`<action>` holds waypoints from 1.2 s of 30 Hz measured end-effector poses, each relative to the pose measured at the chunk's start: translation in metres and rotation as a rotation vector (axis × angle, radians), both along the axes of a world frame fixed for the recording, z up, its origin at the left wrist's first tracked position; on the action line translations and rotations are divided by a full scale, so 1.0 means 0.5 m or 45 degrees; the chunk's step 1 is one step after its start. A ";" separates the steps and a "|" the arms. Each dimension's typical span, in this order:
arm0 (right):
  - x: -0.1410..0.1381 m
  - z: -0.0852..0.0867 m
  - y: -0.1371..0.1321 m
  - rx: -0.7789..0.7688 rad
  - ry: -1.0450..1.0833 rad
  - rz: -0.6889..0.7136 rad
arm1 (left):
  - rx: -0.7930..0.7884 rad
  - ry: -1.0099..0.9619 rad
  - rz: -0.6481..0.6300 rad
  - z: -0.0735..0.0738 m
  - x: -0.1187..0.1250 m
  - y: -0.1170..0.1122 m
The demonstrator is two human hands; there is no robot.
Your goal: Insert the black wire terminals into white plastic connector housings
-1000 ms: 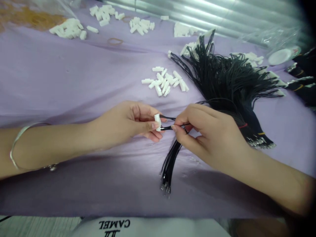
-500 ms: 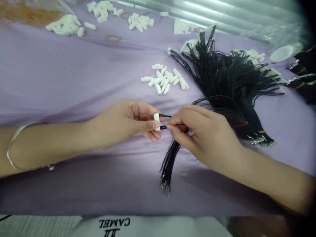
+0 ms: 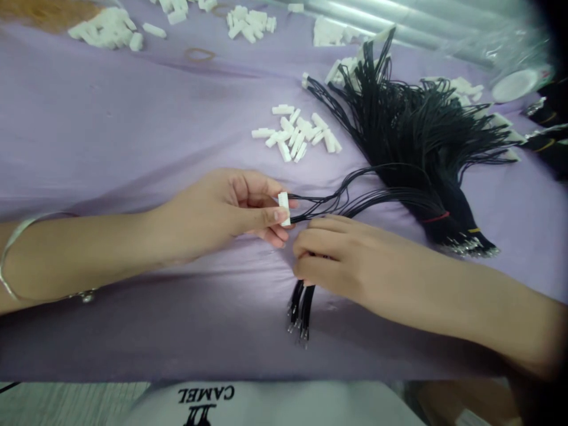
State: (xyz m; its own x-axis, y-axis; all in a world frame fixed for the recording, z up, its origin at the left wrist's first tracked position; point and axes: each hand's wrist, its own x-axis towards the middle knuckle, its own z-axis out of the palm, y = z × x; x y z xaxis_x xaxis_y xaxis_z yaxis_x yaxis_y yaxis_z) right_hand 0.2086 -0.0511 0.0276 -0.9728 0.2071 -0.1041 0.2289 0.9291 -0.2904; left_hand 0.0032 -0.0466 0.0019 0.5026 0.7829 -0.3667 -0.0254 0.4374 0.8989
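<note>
My left hand (image 3: 231,210) pinches a small white connector housing (image 3: 284,208) between thumb and fingers; several thin black wires run out of it to the right. My right hand (image 3: 341,260) lies just below and to the right of it, fingers curled down over a small bundle of black wires (image 3: 299,307) whose metal-tipped ends stick out toward me. A big sheaf of black wires (image 3: 408,142), bound with a red band, fans out behind my right hand.
A purple cloth (image 3: 110,136) covers the table. A loose pile of white housings (image 3: 297,136) lies just beyond my hands, with more white housing heaps (image 3: 106,32) along the far edge. Clear plastic bags (image 3: 501,47) sit at the back right.
My right hand has let go of the wire at the connector and dropped down onto the small wire bundle. The left hand kept the connector almost still.
</note>
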 end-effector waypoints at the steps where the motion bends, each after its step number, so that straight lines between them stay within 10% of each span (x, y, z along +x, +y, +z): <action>1: -0.001 -0.004 0.001 -0.018 -0.017 0.006 | -0.006 0.013 -0.012 0.001 -0.001 0.000; 13: 0.005 0.025 0.003 -0.400 0.289 -0.402 | -0.008 -0.054 -0.062 -0.002 -0.004 0.004; 24: -0.008 0.015 0.013 -0.181 0.534 -0.919 | 0.138 0.041 -0.128 0.006 -0.005 0.001; 36: -0.010 0.013 0.016 -0.223 0.520 -1.022 | 0.137 0.031 -0.111 0.006 0.000 0.004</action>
State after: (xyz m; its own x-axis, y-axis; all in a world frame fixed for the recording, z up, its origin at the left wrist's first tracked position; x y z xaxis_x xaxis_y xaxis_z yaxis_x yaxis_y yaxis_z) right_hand 0.2037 -0.0430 0.0341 -0.5118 0.8503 0.1228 0.6352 0.4707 -0.6124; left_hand 0.0031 -0.0447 0.0047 0.5627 0.7720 -0.2956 0.0308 0.3378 0.9407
